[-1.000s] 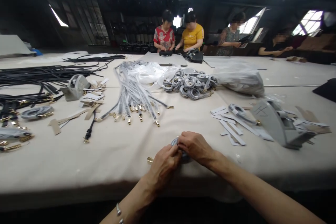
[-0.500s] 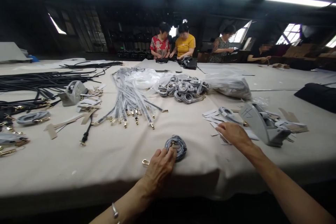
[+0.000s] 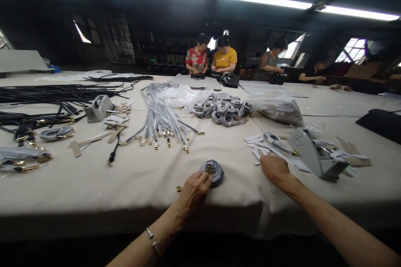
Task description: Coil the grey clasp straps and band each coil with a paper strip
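A grey strap wound into a ring in clear plastic wrap [image 3: 217,175] lies on the table near its front edge. My left hand [image 3: 196,187] is closed on the coil's left side, and a gold clasp [image 3: 179,189] pokes out left of the fingers. Over on the right, my right hand [image 3: 275,169] rests with curled fingers at the near edge of scattered white paper strips [image 3: 257,144]. Its fingertips are hidden, so what they pinch is unclear. Beyond that hand is another wrapped strap [image 3: 275,139], beside a grey tape dispenser [image 3: 316,154].
Wrapped straps [image 3: 164,121] and a pile of coiled straps [image 3: 224,108] lie mid-table. Black straps [image 3: 46,91], a second dispenser [image 3: 98,108] and a wrapped coil [image 3: 56,133] are at left. A plastic bag [image 3: 275,108] sits behind. Several people work across the table.
The view has shifted slightly, moving the scene rightward. My right hand's fingers, stretched over the paper strips before, are now curled in. My left hand stays on the coiled strap.
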### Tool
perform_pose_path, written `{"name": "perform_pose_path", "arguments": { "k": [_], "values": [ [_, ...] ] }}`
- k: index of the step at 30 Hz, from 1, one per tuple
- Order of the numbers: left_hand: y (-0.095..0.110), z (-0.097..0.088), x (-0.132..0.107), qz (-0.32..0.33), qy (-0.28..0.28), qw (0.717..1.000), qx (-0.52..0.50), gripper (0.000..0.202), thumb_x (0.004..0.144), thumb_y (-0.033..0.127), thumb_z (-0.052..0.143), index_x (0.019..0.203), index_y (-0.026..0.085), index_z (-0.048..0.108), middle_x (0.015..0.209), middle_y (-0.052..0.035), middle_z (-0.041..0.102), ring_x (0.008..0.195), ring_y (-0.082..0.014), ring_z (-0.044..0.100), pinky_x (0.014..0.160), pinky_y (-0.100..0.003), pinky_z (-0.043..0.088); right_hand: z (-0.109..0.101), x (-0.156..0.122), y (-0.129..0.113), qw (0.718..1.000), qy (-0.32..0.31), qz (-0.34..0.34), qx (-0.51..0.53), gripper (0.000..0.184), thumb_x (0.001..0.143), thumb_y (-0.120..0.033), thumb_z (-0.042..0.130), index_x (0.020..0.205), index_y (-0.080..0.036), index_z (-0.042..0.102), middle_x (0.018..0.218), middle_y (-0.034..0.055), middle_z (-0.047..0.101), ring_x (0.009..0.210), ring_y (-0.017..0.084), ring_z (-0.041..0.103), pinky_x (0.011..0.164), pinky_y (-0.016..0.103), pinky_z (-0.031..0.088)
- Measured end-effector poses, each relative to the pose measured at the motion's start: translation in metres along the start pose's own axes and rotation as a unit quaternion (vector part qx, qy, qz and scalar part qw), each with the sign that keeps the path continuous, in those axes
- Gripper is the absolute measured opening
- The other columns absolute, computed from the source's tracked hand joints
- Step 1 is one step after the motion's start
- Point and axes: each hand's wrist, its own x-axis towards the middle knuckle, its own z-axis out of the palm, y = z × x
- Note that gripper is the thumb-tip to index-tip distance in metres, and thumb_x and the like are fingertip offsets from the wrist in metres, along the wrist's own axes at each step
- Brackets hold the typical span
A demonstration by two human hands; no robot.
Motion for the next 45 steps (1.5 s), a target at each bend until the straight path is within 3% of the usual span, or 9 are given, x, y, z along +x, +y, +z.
{"name": "perform_pose_path", "arguments": {
  "k": [7,11,17,19,22,24,33,39,45],
  "values": [
    [0.0,-0.005,0.0,-0.066,0.05,0.985,-0.15,0.029,0.091,0.005,0.04,0.096,0.017,0.066,0.094,-0.0093,0.065,0.089,-0.0235,0.059,0.085,-0.039,0.05,-0.015,-0.021,0.023,0.994,0.079,0.036,0.072,0.022,0.093,-0.021,0.054,0.086,-0.016,0.074,0.093,0.0171,0.074,0.088,0.032,0.07,0.071,0.04,0.052],
    [-0.008,-0.024,0.001,-0.153,0.107,0.939,-0.29,0.021,0.095,0.023,0.047,0.094,0.019,0.068,0.091,-0.0065,0.063,0.085,-0.0201,0.059,0.08,-0.032,0.049,-0.03,-0.042,0.023,0.969,0.129,0.022,0.207,0.032,0.095,-0.038,0.046,0.108,-0.022,0.071,0.096,0.0107,0.075,0.086,0.027,0.07,0.071,0.034,0.054],
    [-0.008,-0.05,-0.013,-0.244,0.109,0.83,-0.49,0.057,0.095,0.061,0.04,0.099,0.011,0.067,0.071,-0.0039,0.06,0.049,-0.0093,0.049,0.045,-0.019,0.036,-0.044,-0.095,-0.061,0.812,-0.036,-0.09,0.575,0.042,0.081,-0.061,0.06,0.083,-0.02,0.071,0.066,0.0017,0.063,0.046,0.012,0.046,0.041,0.023,0.036],
    [-0.004,-0.054,-0.02,-0.271,0.118,0.758,-0.581,0.056,0.09,0.064,0.051,0.097,0.011,0.068,0.074,-0.0042,0.062,0.049,-0.007,0.047,0.046,-0.018,0.036,-0.049,-0.107,-0.089,0.798,-0.056,-0.085,0.594,0.041,0.078,-0.061,0.064,0.075,-0.02,0.07,0.059,-0.001,0.056,0.047,0.01,0.04,0.042,0.022,0.031],
    [0.001,-0.057,-0.029,-0.306,0.152,0.579,-0.74,0.044,0.073,0.053,0.079,0.087,0.012,0.07,0.077,-0.0025,0.064,0.05,-0.0039,0.046,0.049,-0.016,0.037,-0.054,-0.112,-0.113,0.779,-0.052,-0.072,0.621,0.041,0.076,-0.06,0.067,0.071,-0.02,0.069,0.056,-0.0025,0.051,0.049,0.01,0.037,0.044,0.022,0.029],
    [0.002,-0.059,-0.032,-0.318,0.17,0.514,-0.779,0.041,0.066,0.045,0.087,0.085,0.012,0.072,0.077,-0.002,0.065,0.05,-0.0035,0.046,0.049,-0.016,0.038,-0.055,-0.111,-0.118,0.769,-0.047,-0.067,0.634,0.04,0.074,-0.059,0.068,0.069,-0.019,0.068,0.056,-0.0026,0.05,0.05,0.01,0.039,0.045,0.022,0.031],
    [0.01,-0.057,-0.03,-0.311,0.24,0.535,-0.747,0.057,0.07,0.042,0.086,0.117,0.014,0.065,0.085,-0.0026,0.067,0.052,-0.0042,0.048,0.05,-0.017,0.041,-0.048,-0.106,-0.122,0.8,0.034,-0.075,0.594,0.042,0.079,-0.057,0.064,0.061,-0.02,0.063,0.05,-0.0023,0.049,0.046,0.012,0.042,0.042,0.023,0.033],
    [0.012,-0.051,-0.027,-0.305,0.239,0.552,-0.738,0.065,0.07,0.042,0.086,0.122,0.015,0.058,0.079,-0.0006,0.065,0.054,-0.0073,0.052,0.05,-0.018,0.042,-0.044,-0.114,-0.127,0.72,-0.05,-0.112,0.683,0.041,0.083,-0.053,0.062,0.103,-0.02,0.073,0.063,-0.0012,0.059,0.049,0.012,0.052,0.045,0.023,0.042],
    [0.01,-0.054,-0.027,-0.299,0.223,0.52,-0.768,0.057,0.07,0.044,0.085,0.114,0.014,0.064,0.085,-0.0024,0.064,0.056,-0.0065,0.048,0.051,-0.018,0.042,-0.049,-0.115,-0.117,0.688,-0.115,-0.049,0.715,0.046,0.076,-0.055,0.067,0.1,-0.016,0.072,0.069,0.0012,0.065,0.042,0.01,0.05,0.036,0.021,0.038]
  ]
}}
